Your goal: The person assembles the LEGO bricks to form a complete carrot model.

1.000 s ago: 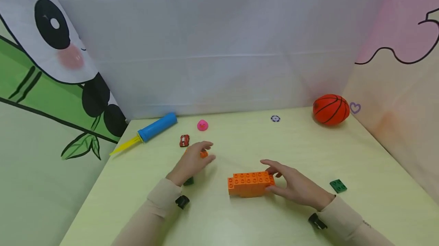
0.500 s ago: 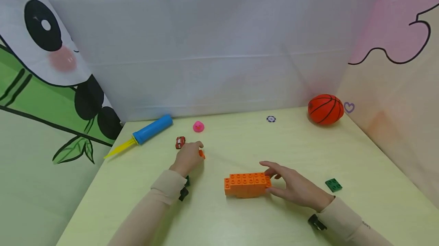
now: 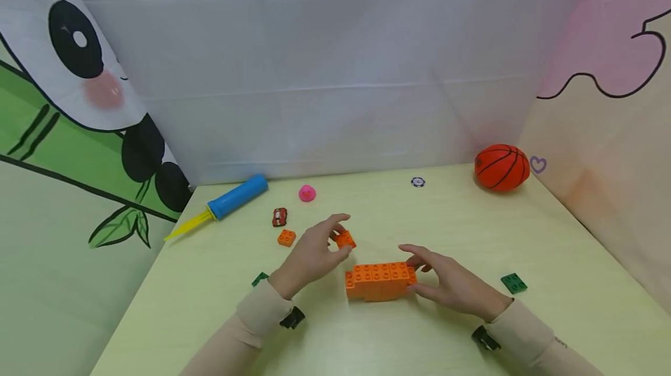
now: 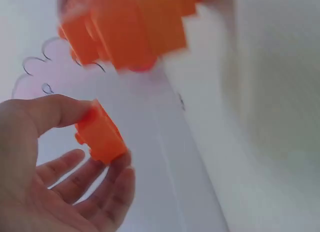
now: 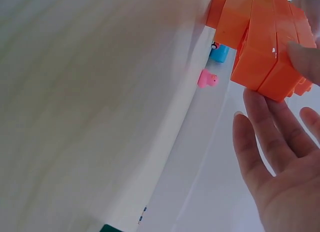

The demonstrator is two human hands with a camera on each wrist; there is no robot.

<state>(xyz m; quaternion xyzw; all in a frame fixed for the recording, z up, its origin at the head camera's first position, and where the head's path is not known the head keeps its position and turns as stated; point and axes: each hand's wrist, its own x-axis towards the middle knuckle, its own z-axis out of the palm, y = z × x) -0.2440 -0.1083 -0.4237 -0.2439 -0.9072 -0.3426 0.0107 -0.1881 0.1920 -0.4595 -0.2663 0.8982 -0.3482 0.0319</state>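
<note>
My left hand (image 3: 314, 255) pinches a small orange toy brick (image 3: 345, 240) between thumb and fingers; the left wrist view shows this brick (image 4: 101, 134) with its studs facing left. Just below and right of it in the head view is a row of joined orange bricks (image 3: 380, 283). My right hand (image 3: 453, 284) grips the right end of that row, thumb on the near side and fingers behind. In the right wrist view the joined bricks (image 5: 265, 47) fill the top right corner, with thumb and fingertips on them. Another orange brick (image 3: 286, 238) lies left of my left hand.
Green bricks lie at the left (image 3: 259, 279) and right (image 3: 514, 283). Farther back are a red toy car (image 3: 280, 217), a pink duck (image 3: 307, 193), a blue pump with a yellow tip (image 3: 238, 197), a poker chip (image 3: 417, 182) and a small basketball (image 3: 502, 167). Fabric walls enclose the table.
My left hand reached down to the loose orange bricks, took hold of one and brought it right, close to the joined row. My right hand kept its grip in place.
</note>
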